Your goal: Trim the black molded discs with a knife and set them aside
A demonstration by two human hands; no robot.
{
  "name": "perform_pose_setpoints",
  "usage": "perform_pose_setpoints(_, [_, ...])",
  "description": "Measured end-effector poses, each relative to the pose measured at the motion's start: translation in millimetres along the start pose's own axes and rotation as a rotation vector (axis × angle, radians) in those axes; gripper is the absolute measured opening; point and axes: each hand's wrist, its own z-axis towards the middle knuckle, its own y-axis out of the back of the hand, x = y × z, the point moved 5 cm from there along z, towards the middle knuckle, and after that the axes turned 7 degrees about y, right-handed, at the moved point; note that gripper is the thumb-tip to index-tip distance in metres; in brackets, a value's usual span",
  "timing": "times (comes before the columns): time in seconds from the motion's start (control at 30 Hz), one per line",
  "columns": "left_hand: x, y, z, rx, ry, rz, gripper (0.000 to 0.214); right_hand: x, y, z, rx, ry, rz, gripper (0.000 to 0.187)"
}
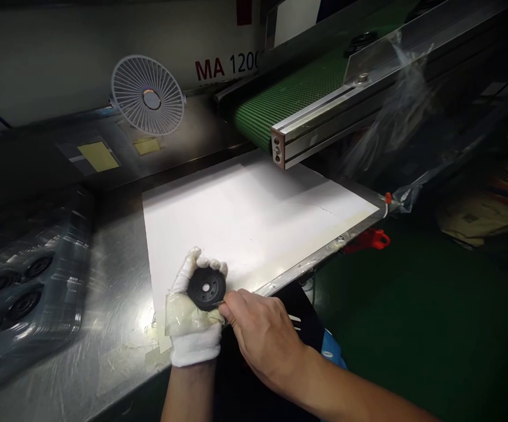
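1. Bare right hand (266, 335), its forearm coming in from the lower right, pinches a thin, narrow tool (219, 303) between thumb and forefinger; the tool is too small to identify.
2. White-gloved left hand (190, 315), with a pale translucent wrap over its palm and wrist, grips a black round disc (196, 287) with a central hole and smaller holes around it.
3. That disc is above the near edge of a large white flat sheet (219, 211), its face towards the camera; the tool is at its lower right rim.
4. Beneath the sheet is a scratched, silvery metal tabletop (115, 258).
5. To the left, a clear plastic tray (71, 287) carries black ringed parts (39, 265).
6. Beyond the sheet, a green ribbed conveyor belt (298, 88) slopes away.
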Motion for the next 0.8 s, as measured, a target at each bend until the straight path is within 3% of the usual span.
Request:
perform_pose_setpoints(0.13, [4, -1.0, -9, 0.083, 0.145, 0.138, 0.036, -8, 4, 1, -0.006, -0.008, -0.007, 0.023])
perform_pose_setpoints(0.2, [6, -1.8, -11, 0.085, 0.194, 0.154, 0.038, -13, 6, 1, -0.011, -0.026, -0.007, 0.023])
perform_pose_setpoints(0.47, [6, -5.3, -1, -0.042, 0.065, -0.049, 0.010, -5, -1, -2, -0.009, -0.035, 0.023, 0.023])
perform_pose_setpoints(0.57, [3, -0.8, -4, -0.018, -0.001, -0.050, 0.016, -2, -3, -2, -0.012, -0.018, 0.021, 0.022])
perform_pose_setpoints(0.7, [8, 5.2, -11, 0.051, 0.148, 0.083, 0.036, -8, 2, -1, -0.028, -0.007, 0.024, 0.022])
perform_pose_setpoints(0.8, [6, 5.7, -11, 0.028, 0.129, 0.076, 0.031, -14, 4, -2, -0.017, -0.035, 0.025, 0.022])
